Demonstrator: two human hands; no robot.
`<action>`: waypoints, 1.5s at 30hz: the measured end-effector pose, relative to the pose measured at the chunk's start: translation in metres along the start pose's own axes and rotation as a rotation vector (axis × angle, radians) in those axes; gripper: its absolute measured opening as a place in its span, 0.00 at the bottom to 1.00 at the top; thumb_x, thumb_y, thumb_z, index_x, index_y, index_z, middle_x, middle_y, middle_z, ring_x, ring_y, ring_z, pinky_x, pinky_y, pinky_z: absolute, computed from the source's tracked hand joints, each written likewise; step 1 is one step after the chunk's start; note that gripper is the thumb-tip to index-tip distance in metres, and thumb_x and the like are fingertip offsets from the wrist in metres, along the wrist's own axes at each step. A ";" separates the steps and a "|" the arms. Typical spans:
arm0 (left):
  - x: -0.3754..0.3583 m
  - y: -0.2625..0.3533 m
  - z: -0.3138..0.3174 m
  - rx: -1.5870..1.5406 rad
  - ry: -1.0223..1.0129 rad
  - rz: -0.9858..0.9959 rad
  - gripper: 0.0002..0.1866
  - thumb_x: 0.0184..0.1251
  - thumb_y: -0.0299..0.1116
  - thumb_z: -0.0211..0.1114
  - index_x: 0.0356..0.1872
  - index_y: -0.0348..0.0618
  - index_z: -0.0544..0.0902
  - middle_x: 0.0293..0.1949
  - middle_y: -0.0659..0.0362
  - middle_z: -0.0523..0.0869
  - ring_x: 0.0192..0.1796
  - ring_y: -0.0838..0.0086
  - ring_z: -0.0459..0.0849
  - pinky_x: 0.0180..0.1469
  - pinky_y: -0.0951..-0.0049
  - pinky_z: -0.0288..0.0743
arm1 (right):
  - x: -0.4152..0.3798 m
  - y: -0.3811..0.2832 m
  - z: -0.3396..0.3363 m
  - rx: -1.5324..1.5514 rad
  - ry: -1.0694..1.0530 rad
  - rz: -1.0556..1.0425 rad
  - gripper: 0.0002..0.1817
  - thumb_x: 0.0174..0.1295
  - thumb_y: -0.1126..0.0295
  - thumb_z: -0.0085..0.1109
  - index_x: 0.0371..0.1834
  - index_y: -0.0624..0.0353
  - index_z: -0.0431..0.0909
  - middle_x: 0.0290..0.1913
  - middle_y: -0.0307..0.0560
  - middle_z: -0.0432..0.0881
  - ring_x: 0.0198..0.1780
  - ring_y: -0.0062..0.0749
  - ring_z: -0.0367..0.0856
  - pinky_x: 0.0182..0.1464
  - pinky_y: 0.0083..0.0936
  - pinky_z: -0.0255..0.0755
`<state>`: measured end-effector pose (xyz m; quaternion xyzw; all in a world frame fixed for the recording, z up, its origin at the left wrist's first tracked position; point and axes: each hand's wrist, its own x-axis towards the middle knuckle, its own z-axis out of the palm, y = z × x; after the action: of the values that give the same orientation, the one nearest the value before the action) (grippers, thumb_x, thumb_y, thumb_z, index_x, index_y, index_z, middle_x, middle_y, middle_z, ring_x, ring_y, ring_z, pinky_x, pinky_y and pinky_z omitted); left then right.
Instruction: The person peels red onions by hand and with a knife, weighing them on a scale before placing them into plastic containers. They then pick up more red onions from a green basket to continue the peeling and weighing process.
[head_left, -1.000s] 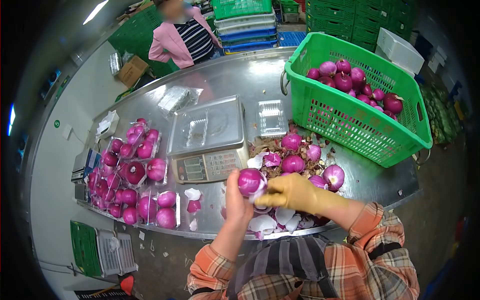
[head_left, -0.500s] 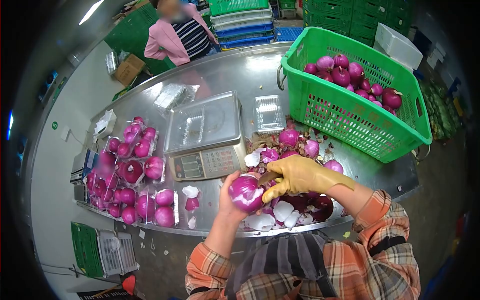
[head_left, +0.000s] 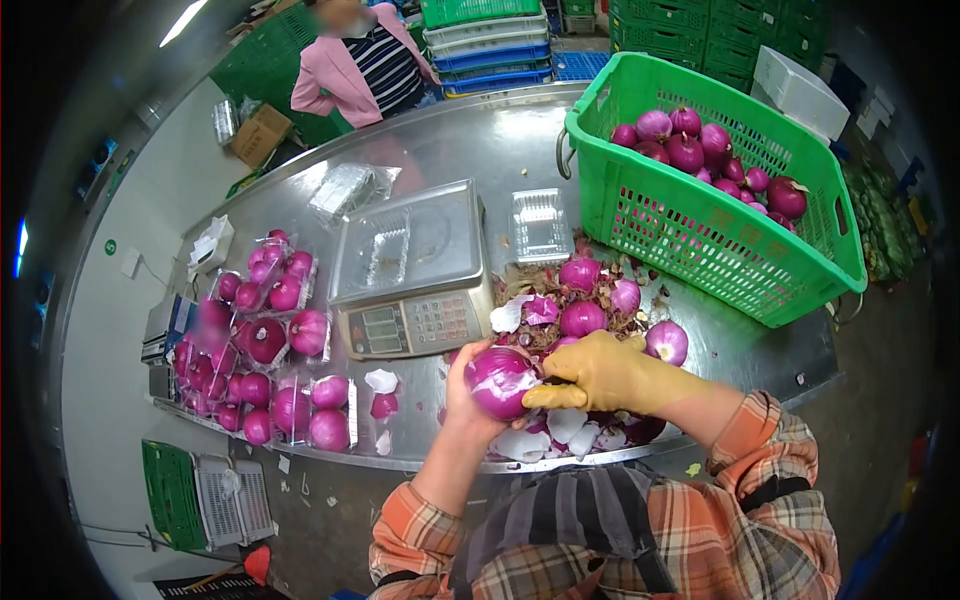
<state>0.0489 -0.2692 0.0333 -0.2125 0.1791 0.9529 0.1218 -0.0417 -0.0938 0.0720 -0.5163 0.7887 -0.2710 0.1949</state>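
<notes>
1. A round, glossy purple onion [head_left: 503, 384] with white streaks is held just off the near right corner of the grey electronic scale [head_left: 437, 270].
2. The bare left hand [head_left: 468, 410] grips it, wrapped around its left side and underside.
3. The yellow-gloved right hand [head_left: 610, 375], right of the scale's near corner, has its thumb and bent fingers against the onion's right side; its fingertips are partly hidden, so I cannot tell whether they pinch anything.
4. Compared with half a second ago, the onion has turned, bringing white across its middle, and the pale purple onion [head_left: 666, 343] well right of the scale has come out from behind the glove.
5. Dry brown peelings [head_left: 522, 290] lie just right of the scale; white peel scraps [head_left: 522, 445] lie nearer the wearer, by the table's front edge.
6. Film-wrapped purple onions [head_left: 265, 340] bound the scale's left; a green slatted plastic crate [head_left: 700, 225] bounds the right, farther off.
7. Beyond the scale, the steel table [head_left: 530, 125] stretches to its curved far edge.
</notes>
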 end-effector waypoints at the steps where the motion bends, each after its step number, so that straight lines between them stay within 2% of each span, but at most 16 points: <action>1: 0.001 0.000 0.000 0.027 0.060 0.046 0.25 0.63 0.50 0.47 0.37 0.35 0.79 0.29 0.46 0.84 0.24 0.55 0.83 0.14 0.60 0.72 | -0.003 -0.003 -0.001 -0.005 0.044 -0.004 0.29 0.57 0.38 0.55 0.28 0.57 0.82 0.25 0.56 0.79 0.30 0.56 0.79 0.33 0.45 0.72; 2: 0.002 -0.001 0.000 0.055 0.120 0.091 0.24 0.63 0.50 0.47 0.37 0.36 0.80 0.29 0.47 0.84 0.24 0.55 0.83 0.14 0.60 0.71 | -0.004 -0.006 -0.003 -0.008 0.063 -0.017 0.30 0.56 0.37 0.56 0.27 0.58 0.81 0.26 0.54 0.80 0.30 0.55 0.80 0.34 0.46 0.73; 5: 0.005 0.003 -0.002 0.172 0.206 0.236 0.23 0.61 0.53 0.47 0.37 0.43 0.80 0.29 0.53 0.84 0.28 0.57 0.84 0.18 0.58 0.72 | -0.004 -0.054 -0.022 -0.227 -0.446 -0.054 0.31 0.56 0.37 0.56 0.27 0.59 0.80 0.26 0.53 0.81 0.31 0.53 0.82 0.35 0.45 0.74; 7: 0.010 0.006 -0.003 0.129 0.301 0.281 0.23 0.62 0.55 0.46 0.38 0.47 0.79 0.31 0.56 0.84 0.31 0.59 0.84 0.20 0.58 0.71 | -0.010 -0.076 -0.029 -0.188 -0.501 -0.082 0.30 0.54 0.37 0.59 0.28 0.59 0.81 0.26 0.52 0.82 0.30 0.49 0.82 0.34 0.42 0.74; 9: 0.002 0.003 0.000 0.182 0.325 0.298 0.22 0.63 0.55 0.46 0.41 0.48 0.78 0.34 0.56 0.84 0.32 0.60 0.83 0.22 0.58 0.72 | -0.010 -0.069 -0.027 0.001 -0.336 -0.075 0.30 0.51 0.37 0.62 0.29 0.59 0.81 0.26 0.51 0.81 0.29 0.45 0.82 0.33 0.38 0.74; 11: 0.004 -0.002 0.004 0.121 0.348 0.455 0.19 0.63 0.49 0.50 0.39 0.43 0.78 0.33 0.54 0.83 0.34 0.63 0.83 0.32 0.60 0.77 | -0.001 -0.024 -0.014 0.323 0.037 -0.038 0.31 0.47 0.37 0.66 0.31 0.58 0.81 0.26 0.50 0.81 0.27 0.40 0.81 0.32 0.34 0.72; 13: 0.006 -0.001 -0.009 0.163 0.260 0.535 0.18 0.61 0.46 0.55 0.36 0.39 0.79 0.34 0.52 0.84 0.37 0.62 0.84 0.42 0.61 0.79 | 0.013 -0.004 -0.014 0.225 -0.026 0.212 0.32 0.43 0.38 0.70 0.35 0.57 0.81 0.25 0.49 0.79 0.27 0.34 0.79 0.31 0.29 0.71; 17: 0.003 -0.003 -0.003 0.161 0.223 0.542 0.19 0.62 0.45 0.53 0.36 0.37 0.79 0.33 0.52 0.84 0.36 0.63 0.83 0.42 0.63 0.79 | 0.016 0.003 -0.005 0.233 0.003 0.216 0.33 0.46 0.35 0.66 0.38 0.56 0.81 0.27 0.49 0.80 0.31 0.37 0.80 0.36 0.30 0.71; 23: 0.011 -0.007 -0.006 0.135 0.238 0.555 0.20 0.62 0.46 0.53 0.36 0.36 0.79 0.33 0.52 0.84 0.36 0.63 0.83 0.42 0.63 0.79 | 0.010 -0.007 -0.001 0.361 0.024 0.177 0.37 0.49 0.30 0.59 0.38 0.58 0.82 0.26 0.51 0.80 0.30 0.37 0.80 0.35 0.32 0.71; 29: 0.007 -0.005 0.003 0.115 0.292 0.534 0.17 0.64 0.42 0.52 0.36 0.36 0.78 0.34 0.52 0.84 0.38 0.64 0.83 0.45 0.64 0.77 | 0.008 -0.009 0.001 0.280 0.036 0.147 0.28 0.57 0.37 0.57 0.36 0.54 0.82 0.29 0.51 0.81 0.32 0.43 0.82 0.36 0.32 0.73; 33: 0.010 -0.005 0.014 0.147 0.317 0.599 0.19 0.64 0.46 0.53 0.38 0.39 0.78 0.33 0.53 0.84 0.36 0.63 0.84 0.44 0.62 0.79 | 0.004 -0.009 0.004 0.290 0.235 -0.038 0.25 0.59 0.43 0.59 0.27 0.57 0.79 0.24 0.50 0.78 0.26 0.45 0.78 0.30 0.34 0.71; 37: -0.012 -0.027 -0.011 0.158 0.446 0.428 0.22 0.67 0.52 0.50 0.42 0.41 0.78 0.39 0.56 0.84 0.41 0.63 0.84 0.47 0.60 0.78 | -0.022 -0.035 0.039 0.163 -0.116 -0.118 0.29 0.60 0.39 0.53 0.31 0.59 0.78 0.28 0.56 0.80 0.32 0.52 0.81 0.36 0.41 0.74; 38: 0.004 -0.007 0.003 0.198 0.365 0.433 0.23 0.67 0.53 0.49 0.43 0.42 0.79 0.41 0.56 0.84 0.43 0.63 0.84 0.49 0.58 0.78 | -0.014 -0.039 0.025 0.072 -0.161 -0.148 0.31 0.59 0.37 0.53 0.31 0.59 0.78 0.29 0.56 0.80 0.33 0.52 0.81 0.38 0.43 0.74; 41: 0.021 -0.002 -0.011 0.259 0.189 0.587 0.25 0.71 0.50 0.47 0.50 0.36 0.77 0.47 0.53 0.83 0.50 0.63 0.83 0.55 0.57 0.77 | 0.003 -0.019 0.004 0.214 0.047 -0.083 0.29 0.51 0.40 0.66 0.26 0.59 0.76 0.23 0.47 0.79 0.27 0.35 0.80 0.32 0.32 0.73; 44: -0.004 -0.010 -0.011 0.236 0.123 0.489 0.21 0.71 0.47 0.53 0.51 0.38 0.75 0.49 0.52 0.81 0.52 0.64 0.81 0.57 0.58 0.76 | 0.014 -0.015 -0.017 0.426 0.047 0.370 0.28 0.49 0.42 0.69 0.34 0.59 0.79 0.21 0.43 0.78 0.25 0.28 0.77 0.29 0.26 0.71; 45: 0.006 -0.001 -0.012 0.301 0.081 0.535 0.20 0.71 0.47 0.54 0.52 0.41 0.74 0.50 0.52 0.81 0.53 0.65 0.80 0.56 0.58 0.76 | 0.020 0.001 -0.006 0.222 0.155 0.294 0.29 0.49 0.41 0.69 0.35 0.59 0.79 0.22 0.42 0.78 0.24 0.27 0.77 0.30 0.25 0.71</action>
<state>0.0486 -0.2719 0.0207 -0.1751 0.3724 0.9047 -0.1107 -0.0541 -0.1101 0.0756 -0.3486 0.8334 -0.3640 0.2267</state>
